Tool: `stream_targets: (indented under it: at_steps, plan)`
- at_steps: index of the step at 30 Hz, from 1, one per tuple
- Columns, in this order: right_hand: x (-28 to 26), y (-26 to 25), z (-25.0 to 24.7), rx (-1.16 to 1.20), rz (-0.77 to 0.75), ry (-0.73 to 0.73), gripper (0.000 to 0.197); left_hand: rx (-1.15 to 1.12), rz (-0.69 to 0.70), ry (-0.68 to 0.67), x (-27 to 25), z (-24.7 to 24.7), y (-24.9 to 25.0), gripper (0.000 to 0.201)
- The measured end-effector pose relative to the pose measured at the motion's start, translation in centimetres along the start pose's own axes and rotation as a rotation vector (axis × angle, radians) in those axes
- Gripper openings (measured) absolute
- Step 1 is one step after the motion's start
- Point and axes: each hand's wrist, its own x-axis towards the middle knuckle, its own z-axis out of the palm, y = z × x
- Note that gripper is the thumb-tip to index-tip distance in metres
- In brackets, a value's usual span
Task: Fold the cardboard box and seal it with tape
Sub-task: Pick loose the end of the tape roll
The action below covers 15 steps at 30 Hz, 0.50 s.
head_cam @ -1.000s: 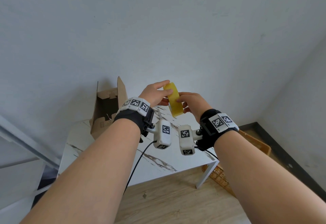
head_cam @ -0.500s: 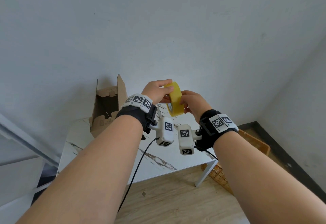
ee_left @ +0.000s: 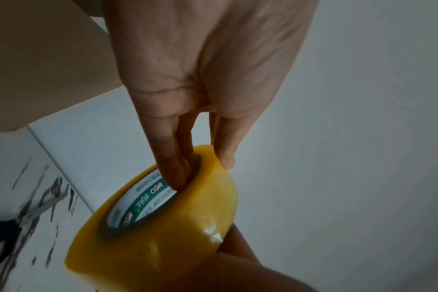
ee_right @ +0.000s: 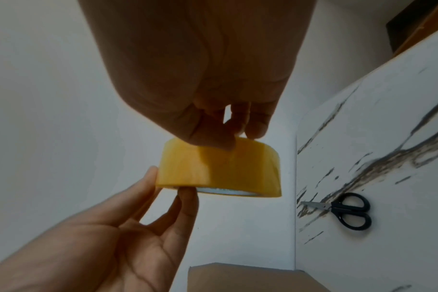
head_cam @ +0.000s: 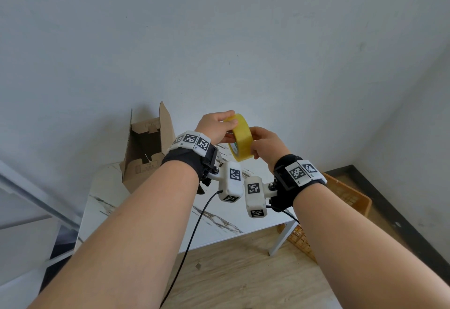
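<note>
A yellow roll of tape [head_cam: 241, 138] is held up in the air above the table, between both hands. My left hand [head_cam: 227, 126] grips it with fingers [ee_left: 174, 168] inside the printed core and the thumb on the outer face. My right hand [head_cam: 254, 143] holds the other side, its curled fingertips [ee_right: 223, 140] pressed on the roll's outer band [ee_right: 220, 171]. The cardboard box [head_cam: 146, 148] stands on the table at the far left by the wall, its top flaps up and its inside showing. Neither hand touches the box.
The white marble-pattern table [head_cam: 219, 221] stands against the wall. Black-handled scissors [ee_right: 348, 209] lie on it to the right of the box. A brown woven basket [head_cam: 348, 194] sits on the wooden floor right of the table. Camera cables hang from the wrists.
The roll has turned in my hands from edge-on to tilted, so its side and core show. My left thumb has come over its top. Both hands stay raised in about the same place.
</note>
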Motion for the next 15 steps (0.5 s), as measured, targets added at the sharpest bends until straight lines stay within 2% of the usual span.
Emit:
stream_targets:
  at_steps: [2, 6, 10, 15]
  plan:
    - [0.2, 0.1, -0.1, 0.026, 0.021, -0.007, 0.048, -0.018, -0.001, 0.022, 0.2, -0.1, 0.2, 0.046]
    - [0.4, -0.6, -0.2, 0.077, 0.158, -0.019, 0.024, -0.085, -0.007, 0.071, 0.4, -0.8, 0.1, 0.044]
    - [0.3, -0.7, 0.0, 0.183, 0.069, -0.021, 0.011, -0.059, 0.028, 0.07, 0.2, -0.6, 0.1, 0.043]
    - [0.4, -1.3, -0.1, 0.18, 0.022, 0.019, 0.022, -0.048, 0.045, 0.043, 0.1, -0.9, 0.4, 0.047]
